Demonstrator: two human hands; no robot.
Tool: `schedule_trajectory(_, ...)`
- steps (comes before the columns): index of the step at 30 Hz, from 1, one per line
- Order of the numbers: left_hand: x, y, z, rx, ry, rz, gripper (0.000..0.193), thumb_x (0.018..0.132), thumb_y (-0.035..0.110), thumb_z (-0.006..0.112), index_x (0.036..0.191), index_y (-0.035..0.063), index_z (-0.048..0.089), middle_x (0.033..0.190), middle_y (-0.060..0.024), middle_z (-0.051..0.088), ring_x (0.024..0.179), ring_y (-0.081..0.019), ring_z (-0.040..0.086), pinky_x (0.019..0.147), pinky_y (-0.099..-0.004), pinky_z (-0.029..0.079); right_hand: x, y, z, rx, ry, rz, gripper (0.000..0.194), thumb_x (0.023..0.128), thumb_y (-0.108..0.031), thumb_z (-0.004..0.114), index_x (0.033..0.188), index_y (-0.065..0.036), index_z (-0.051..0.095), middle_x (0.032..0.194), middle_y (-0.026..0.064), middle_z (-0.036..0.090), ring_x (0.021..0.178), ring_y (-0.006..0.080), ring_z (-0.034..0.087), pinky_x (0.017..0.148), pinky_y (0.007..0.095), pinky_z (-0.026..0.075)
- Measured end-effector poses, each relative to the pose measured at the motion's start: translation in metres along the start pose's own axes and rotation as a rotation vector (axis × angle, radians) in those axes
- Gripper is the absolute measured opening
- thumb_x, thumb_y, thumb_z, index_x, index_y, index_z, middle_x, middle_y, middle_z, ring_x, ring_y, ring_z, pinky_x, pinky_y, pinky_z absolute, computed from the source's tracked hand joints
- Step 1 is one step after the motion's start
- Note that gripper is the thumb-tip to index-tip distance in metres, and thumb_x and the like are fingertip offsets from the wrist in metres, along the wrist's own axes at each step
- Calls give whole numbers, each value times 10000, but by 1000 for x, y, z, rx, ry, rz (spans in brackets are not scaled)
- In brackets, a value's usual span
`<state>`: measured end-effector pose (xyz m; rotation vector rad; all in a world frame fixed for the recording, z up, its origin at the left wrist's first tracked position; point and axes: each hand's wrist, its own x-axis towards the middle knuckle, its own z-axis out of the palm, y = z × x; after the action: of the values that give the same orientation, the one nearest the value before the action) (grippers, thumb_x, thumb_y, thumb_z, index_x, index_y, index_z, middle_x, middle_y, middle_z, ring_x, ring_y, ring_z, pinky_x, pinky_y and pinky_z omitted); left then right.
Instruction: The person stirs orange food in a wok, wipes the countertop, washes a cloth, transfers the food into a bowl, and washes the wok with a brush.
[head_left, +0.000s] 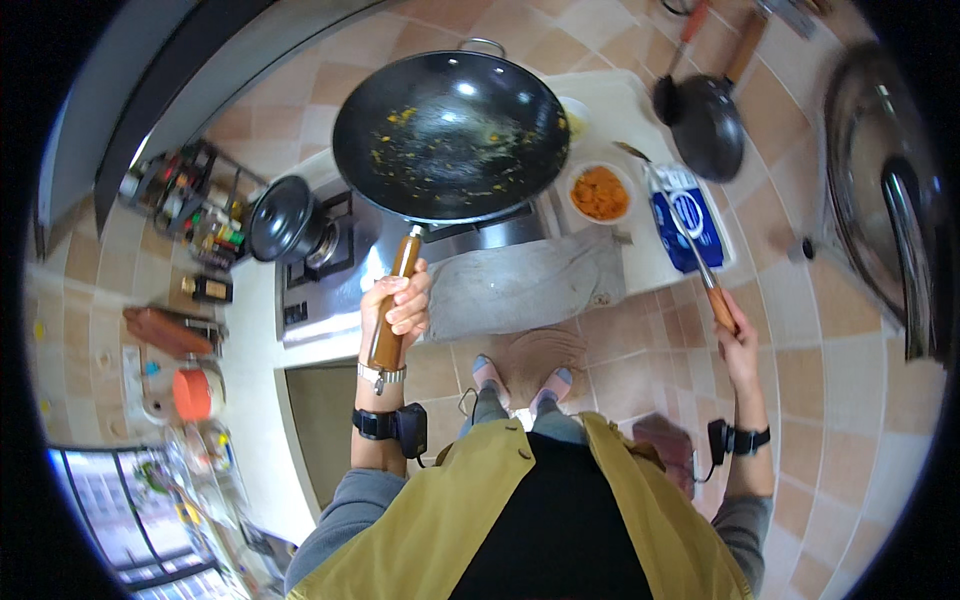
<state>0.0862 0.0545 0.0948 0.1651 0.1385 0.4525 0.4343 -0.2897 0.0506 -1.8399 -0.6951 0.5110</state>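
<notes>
My left hand (397, 304) grips the wooden handle of a large black wok (450, 142) above the gas stove (375, 255). Yellow-orange food scraps cling to the wok's inner surface. Off to the right, my right hand (736, 337) holds a long metal cooking utensil (686, 229) by its wooden end. Its far tip passes over a blue-and-white packet (684, 225) lying on the counter. Between wok and packet stands a white bowl of chopped orange food (600, 193). A second bowl (576, 118) is partly hidden behind the wok's rim.
A lidded black pot (283, 217) sits on the left burner beside a rack of bottles (214, 232). A grey cloth (517, 289) drapes over the counter's front edge. On the right wall hang a black ladle or small pan (709, 131) and a large glass lid (862, 180).
</notes>
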Motion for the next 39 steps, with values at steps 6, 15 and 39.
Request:
schedule_trajectory(6, -59, -35, -25, -132, -4, 93, 330, 819, 12, 445, 1112, -106, 351, 630, -48, 417, 379, -89, 430, 297, -205, 399, -8, -70, 17, 274, -160, 87, 602, 799, 39, 527, 1367, -120, 411, 863, -7, 596, 473, -3, 351, 392, 151, 234)
schedule_trajectory(15, -247, -89, -42, -189, -16, 377, 315, 793, 24, 476, 1070, -79, 367, 606, -41, 423, 348, -91, 428, 274, -220, 403, -76, -161, 151, 335, -954, 293, 488, 796, -34, 557, 1234, -81, 348, 793, 113, 589, 405, 36, 360, 369, 171, 271)
schedule_trajectory(39, -901, -390, -115, -230, 346, 1805, 167, 848, 65, 494, 1000, 12, 450, 658, 0, 403, 459, -59, 403, 387, -191, 391, -808, -208, 528, -523, -2584, 726, 219, 879, -260, 530, 1015, -117, 434, 739, 10, 514, 466, 41, 329, 407, 182, 245)
